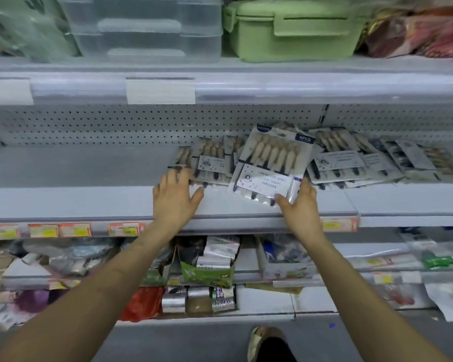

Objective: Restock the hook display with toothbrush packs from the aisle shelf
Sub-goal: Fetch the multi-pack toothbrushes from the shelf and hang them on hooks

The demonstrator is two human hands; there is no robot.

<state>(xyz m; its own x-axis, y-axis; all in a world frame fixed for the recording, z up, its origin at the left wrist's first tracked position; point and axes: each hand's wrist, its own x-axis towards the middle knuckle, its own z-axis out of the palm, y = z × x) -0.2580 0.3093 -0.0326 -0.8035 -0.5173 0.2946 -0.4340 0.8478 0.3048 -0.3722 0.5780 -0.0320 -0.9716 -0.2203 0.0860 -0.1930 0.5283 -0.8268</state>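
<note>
One toothbrush pack (271,165) pinched in my right hand (301,207), left hand (174,197) flat, holding nothing, at the front edge of the shelf (89,199); I reckon all the hanging is yet to do.

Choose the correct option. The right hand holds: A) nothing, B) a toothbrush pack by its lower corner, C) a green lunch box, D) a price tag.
B: the right hand pinches the lower right corner of the tilted toothbrush pack, with its thumb on the front of the pack.
</note>
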